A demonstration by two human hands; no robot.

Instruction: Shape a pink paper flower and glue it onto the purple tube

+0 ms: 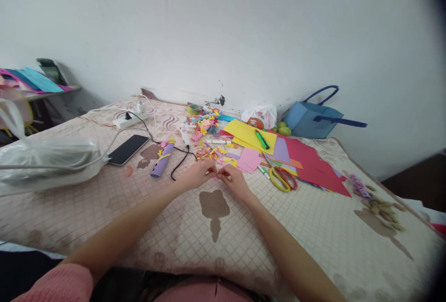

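My left hand [198, 174] and my right hand [235, 181] meet fingertip to fingertip above the front middle of the table. Pinched between them is a small pink paper piece [218, 177], mostly covered by the fingers. Just behind my hands lie paper scraps [209, 153] in yellow, pink and orange. Pink paper sheets [249, 159] rest to the right, close to scissors [278, 179] with yellow and red handles. On the left is a purple paper tube [162, 159] with yellow strips and a pink bit at its top.
A phone [128, 149], a power strip [130, 119] with cables and a plastic bag [52, 162] occupy the left. Behind are yellow sheets [244, 132] under a green cutter [262, 139]. Rightward lie red paper [313, 162], a blue bag [310, 120] and peanuts [381, 210].
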